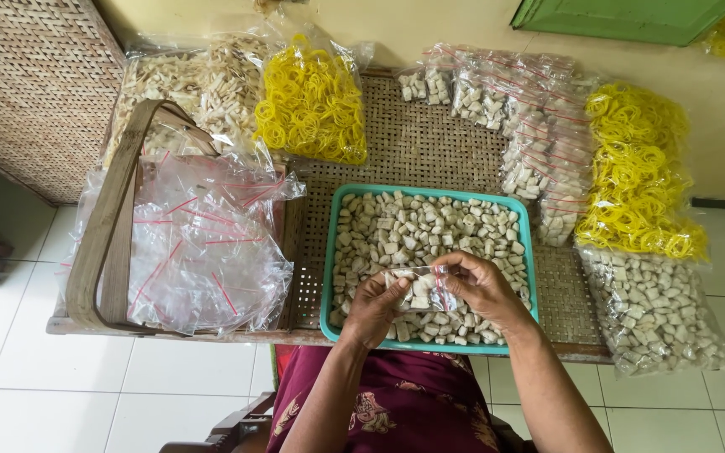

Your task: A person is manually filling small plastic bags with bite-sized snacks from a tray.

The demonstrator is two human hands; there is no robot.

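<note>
A teal tray point(330, 252) full of small pale beige chunks sits on a woven bench in front of me. Over its near edge I hold a small clear zip bag point(424, 290) with a red strip, partly filled with the chunks. My left hand point(372, 309) grips the bag's left side from below. My right hand point(478, 283) pinches its top right edge. Both hands hover just above the chunks in the tray.
A basket point(106, 220) of empty clear bags stands left. Bags of yellow rubber bands point(312, 105) lie behind and a second one point(639, 172) to the right. Filled small bags point(530, 126) and a large bag of chunks point(652, 306) lie right. White tiled floor surrounds the bench.
</note>
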